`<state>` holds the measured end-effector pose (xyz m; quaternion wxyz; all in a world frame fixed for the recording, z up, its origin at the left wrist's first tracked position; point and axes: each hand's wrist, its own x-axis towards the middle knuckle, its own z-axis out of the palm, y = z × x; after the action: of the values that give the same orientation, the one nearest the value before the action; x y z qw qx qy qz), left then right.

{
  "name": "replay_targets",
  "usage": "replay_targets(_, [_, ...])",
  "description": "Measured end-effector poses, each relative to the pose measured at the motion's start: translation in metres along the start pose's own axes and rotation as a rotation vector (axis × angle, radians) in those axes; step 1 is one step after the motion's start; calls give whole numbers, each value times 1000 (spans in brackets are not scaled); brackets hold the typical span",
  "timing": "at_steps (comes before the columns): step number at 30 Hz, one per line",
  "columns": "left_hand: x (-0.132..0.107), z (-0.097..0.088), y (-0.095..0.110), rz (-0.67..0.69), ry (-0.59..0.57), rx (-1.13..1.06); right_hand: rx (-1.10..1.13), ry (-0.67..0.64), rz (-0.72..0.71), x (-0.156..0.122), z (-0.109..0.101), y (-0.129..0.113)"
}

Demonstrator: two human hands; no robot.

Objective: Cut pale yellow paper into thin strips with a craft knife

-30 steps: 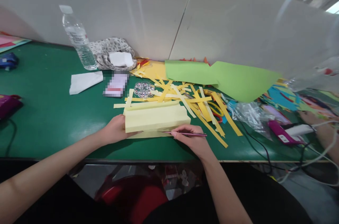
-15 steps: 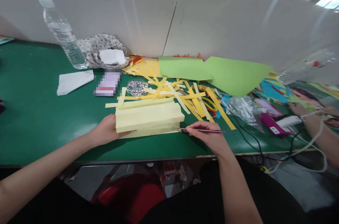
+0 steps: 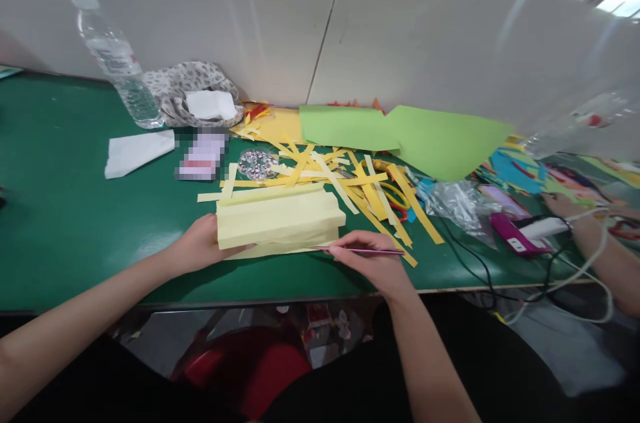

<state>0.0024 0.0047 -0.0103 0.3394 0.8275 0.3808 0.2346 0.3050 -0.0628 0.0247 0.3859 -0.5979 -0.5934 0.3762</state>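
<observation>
My left hand [image 3: 199,243] is closed on the left end of a pale yellow folded paper [image 3: 280,216], its fingers partly hidden behind and under it. The paper has lengthwise creases, and its near flap lies low by the table's front. In a pinch, my right hand [image 3: 373,260] holds a thin pink pen-like tool [image 3: 370,252], pointing left. Its fine tip rests at the paper's near flap; whether it is a blade or another point I cannot tell. Just behind the paper lie loose yellow paper strips [image 3: 335,180].
Green paper sheets [image 3: 445,143] lean by the wall. Yellow-handled scissors [image 3: 397,196] lie among strips near a clear plastic bag [image 3: 460,206]. A water bottle [image 3: 120,70], phone [image 3: 204,155] and round beaded item [image 3: 257,164] stand left. Cables and another person's arm [image 3: 595,243] are at right.
My right hand has moved left along the paper's near flap with the pink tool. My left hand stays at the paper's left end.
</observation>
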Motion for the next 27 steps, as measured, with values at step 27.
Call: replay_targets(27, [1, 1, -4, 33, 17, 24, 22, -68, 68, 13, 0, 7])
